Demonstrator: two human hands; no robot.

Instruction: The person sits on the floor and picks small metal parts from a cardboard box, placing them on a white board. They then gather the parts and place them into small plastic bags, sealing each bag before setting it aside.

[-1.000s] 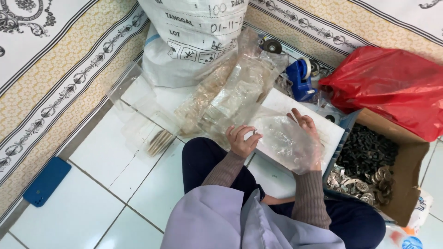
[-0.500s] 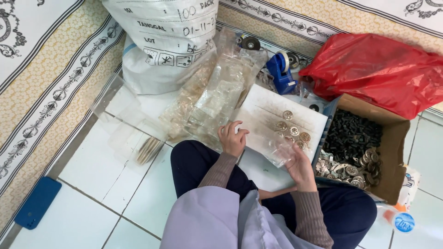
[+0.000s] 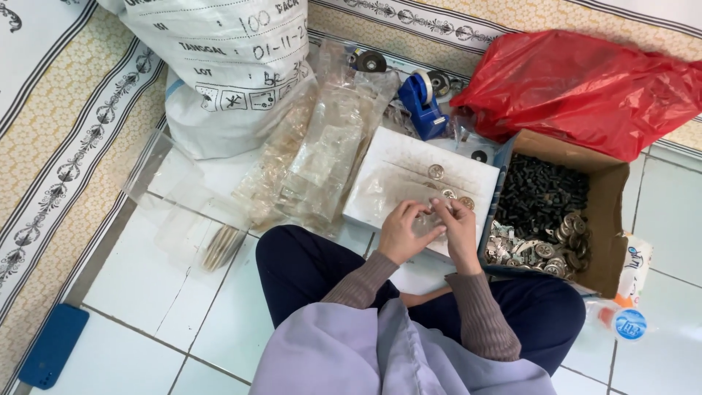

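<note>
Tiled floor: both hands, left (image 3: 404, 232) & right (image 3: 459, 223), pinch a clear bag (image 3: 428, 219); few discs (image 3: 447, 192) just past fingertips, box (image 3: 556, 212) beside right fingers mostly full.

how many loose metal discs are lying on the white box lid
3 small round metal discs show on the white box lid: one near its middle, two by the right hand at and. The hands may hide more.

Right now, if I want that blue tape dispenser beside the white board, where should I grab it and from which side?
Probably across the blue body of the tape dispenser, below the roll, coming straight down from above. It stands upright with its narrow flanks exposed; the clear bags crowd its left side and the red plastic bag lies to its right, so a sideways approach looks cramped.
</note>
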